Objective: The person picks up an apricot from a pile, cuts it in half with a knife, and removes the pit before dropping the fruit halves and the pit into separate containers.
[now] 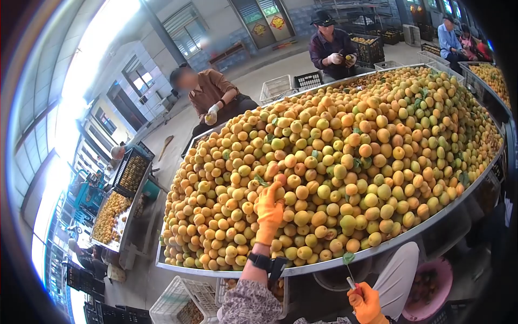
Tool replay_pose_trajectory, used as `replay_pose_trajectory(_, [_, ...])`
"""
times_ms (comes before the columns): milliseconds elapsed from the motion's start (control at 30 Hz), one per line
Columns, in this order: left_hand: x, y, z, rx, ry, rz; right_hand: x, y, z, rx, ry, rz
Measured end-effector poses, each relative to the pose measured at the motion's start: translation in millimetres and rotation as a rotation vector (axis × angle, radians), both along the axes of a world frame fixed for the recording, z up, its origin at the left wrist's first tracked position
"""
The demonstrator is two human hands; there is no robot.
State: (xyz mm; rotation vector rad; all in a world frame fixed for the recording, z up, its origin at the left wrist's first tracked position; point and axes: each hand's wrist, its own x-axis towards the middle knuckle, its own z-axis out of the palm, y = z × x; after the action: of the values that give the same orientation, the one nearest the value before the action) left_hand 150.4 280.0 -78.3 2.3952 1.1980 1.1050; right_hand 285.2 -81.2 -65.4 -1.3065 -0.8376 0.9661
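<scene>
My left hand (269, 215), in an orange glove, reaches onto a big heap of apricots (324, 191). Its fingers are stretched out, with the fingertips right at a reddish apricot (280, 179); other fruit lies close around them. Low in the view, in front of the metal tray's rim (318, 267), my right hand (368, 304) wears a matching glove. Its fingers are closed around a slim tool (352, 283) with a red and whitish end, which points up. A green leaf (348, 258) on a thin stem shows just above the tool; the rest of it is hidden in the glove.
Across the heap, one person (216, 97) in brown and another (334, 48) in dark clothing each handle fruit. A white crate (181, 302) stands below the rim at left, a pink basin (431, 289) at right. Another fruit-covered table (116, 216) is further left.
</scene>
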Motion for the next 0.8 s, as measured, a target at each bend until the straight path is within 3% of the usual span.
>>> replay_pose_trajectory(67, [-7, -30, 2, -0.395, -0.649, -0.26, 1, 6, -2, 0.026, 0.026, 0.007])
replay_pose_trajectory(100, [-14, -61, 26, -0.677, -0.784, -0.405, 0, 11, 3, 0.009, 0.15, 0.064])
replay_pose_trajectory(200, [-34, -129, 43, -0.909, -0.97, -0.61, -5, 24, 19, 0.013, 0.329, 0.214])
replay_pose_trajectory(300, [-55, -180, 53, -0.865, -0.73, -0.489, -13, 30, 19, 0.038, 0.384, 0.347])
replay_pose_trajectory(333, [-58, -195, 53, -0.877, -0.766, -0.459, -17, 31, 23, 0.032, 0.407, 0.391])
replay_pose_trajectory(600, [-96, -251, 51, -1.075, -0.692, -0.613, -51, 19, 33, 0.042, 0.237, 0.494])
replay_pose_trajectory(733, [-104, -264, 51, -0.914, -0.695, -0.62, -59, 10, 30, 0.012, 0.157, 0.51])
replay_pose_trajectory(800, [-103, -265, 44, -0.551, -0.508, -0.573, -61, 8, 30, 0.027, 0.024, 0.495])
